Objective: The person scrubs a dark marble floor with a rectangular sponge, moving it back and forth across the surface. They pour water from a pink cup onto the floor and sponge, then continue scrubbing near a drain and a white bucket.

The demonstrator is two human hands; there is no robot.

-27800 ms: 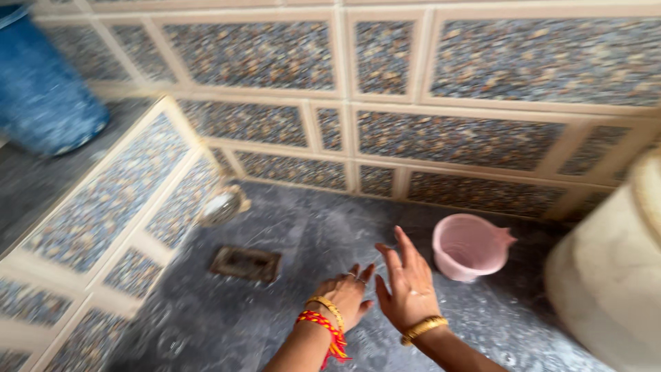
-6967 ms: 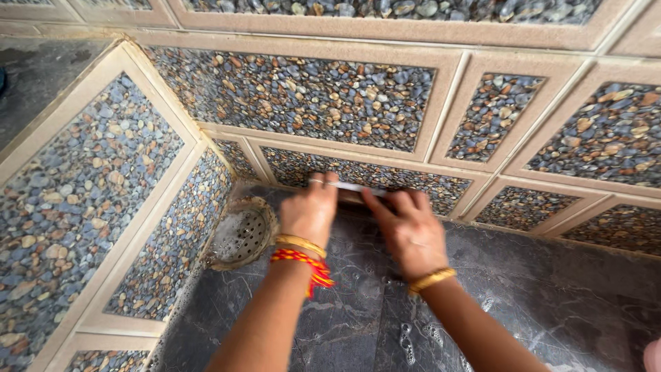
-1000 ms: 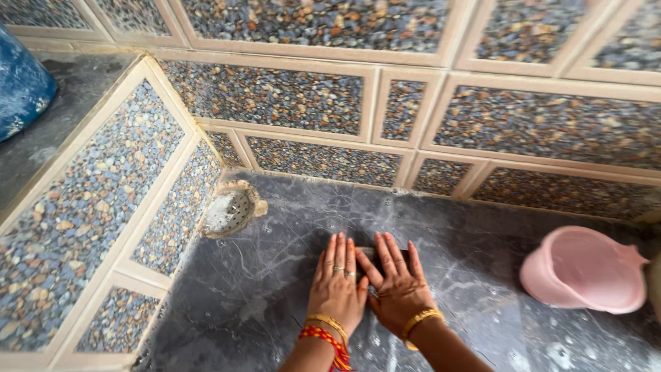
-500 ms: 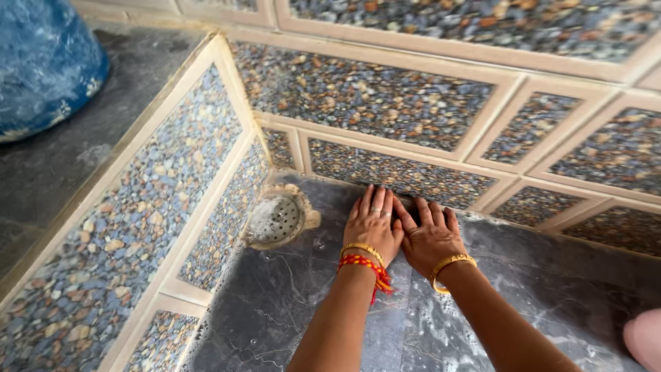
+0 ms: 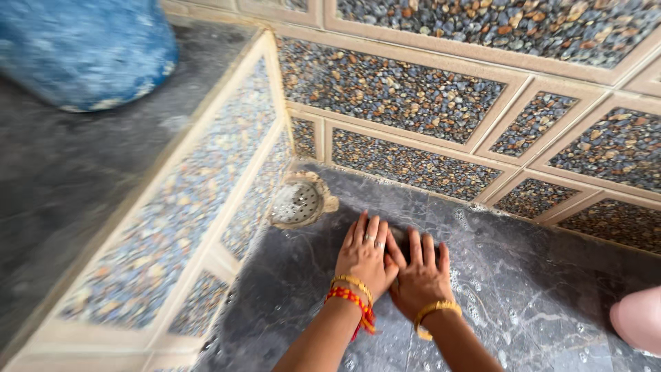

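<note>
Together, the left hand and right hand lie spread flat, pressing a dark pad onto the wet floor for firm contact.

Left hand and right hand side by side, palms down, fingers outstretched, thumbs overlapping.

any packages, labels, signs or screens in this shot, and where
None in view. There are only pebble-pattern wall tiles, a wet grey marble floor, a round metal drain cover, a blue mottled container on the ledge, and a pink plastic vessel at the right edge. None shows a label.
</note>
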